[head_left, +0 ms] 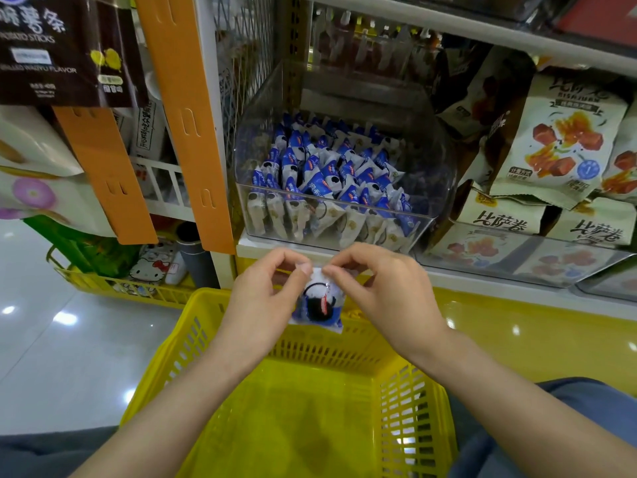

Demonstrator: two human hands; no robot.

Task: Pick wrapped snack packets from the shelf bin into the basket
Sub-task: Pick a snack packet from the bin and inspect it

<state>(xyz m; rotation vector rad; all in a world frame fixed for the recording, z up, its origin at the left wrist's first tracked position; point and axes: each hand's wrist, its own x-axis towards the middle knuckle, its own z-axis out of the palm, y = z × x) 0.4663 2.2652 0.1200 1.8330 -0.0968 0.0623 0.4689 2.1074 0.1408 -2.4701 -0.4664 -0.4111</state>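
At far left a dark bag of potato sticks (51, 46) hangs beside orange strips (182, 122), and low on the floor below them sits a small yellow crate (103, 286) of mixed goods. Your left hand (265, 298) comes next. Its grip is narrow, thumb and forefinger pinched on the top left corner of a snack packet (319, 303) (white and blue wrapper, with a dark round picture on the front). The packet hangs upright between your two hands, over the far rim of the yellow basket (179, 350), whose inside shows beneath your forearms. Just above, on the shelf (251, 246), stands the clear bin (272, 94), packed with more packets (331, 167) of the same blue and white sort. Your right hand (386, 291) mirrors the left, its grip likewise narrow, pinching the top right corner of the wrapper with the other fingers curled. Further right, cream bags with red-orange pictures (565, 139) lean on the shelf, some behind a clear front panel.
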